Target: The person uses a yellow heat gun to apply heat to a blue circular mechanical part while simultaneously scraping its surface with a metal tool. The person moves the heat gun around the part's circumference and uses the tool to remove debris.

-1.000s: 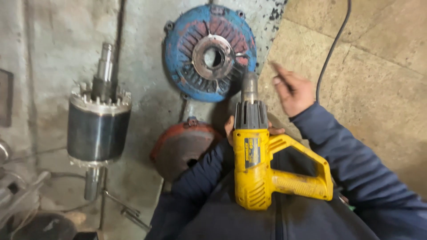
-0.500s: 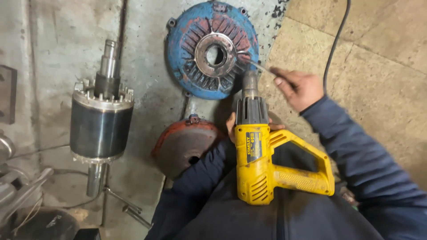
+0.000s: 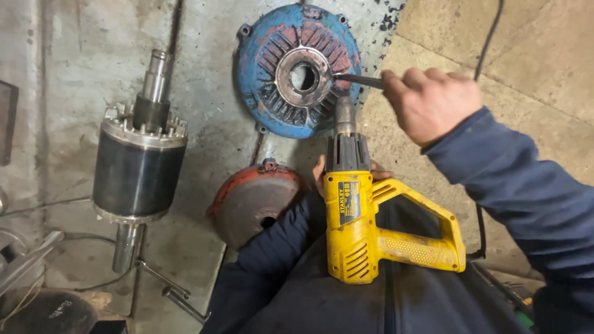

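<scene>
- A thin dark tool (image 3: pixel 362 80) is gripped in the closed right hand (image 3: pixel 430 102); its tip is laid against the metal ring around the central bore of the blue motor end cover (image 3: pixel 297 71).
- The blue motor end cover is seen lying flat on the grey concrete floor (image 3: pixel 204 111), ribbed inner face up, with paint worn to rust in places.
- A yellow heat gun (image 3: pixel 359 222) is rested on the lap, nozzle pointed toward the blue cover and ending just short of its lower edge.
- The left hand (image 3: pixel 322 173) is largely hidden behind the heat gun's barrel; fingertips are seen on both sides, so it appears wrapped around the barrel.
- A red end cover (image 3: pixel 253 201) is noted just beside the left sleeve.
- A rotor with shaft (image 3: pixel 139 161) is noted lying well to the left.
</scene>
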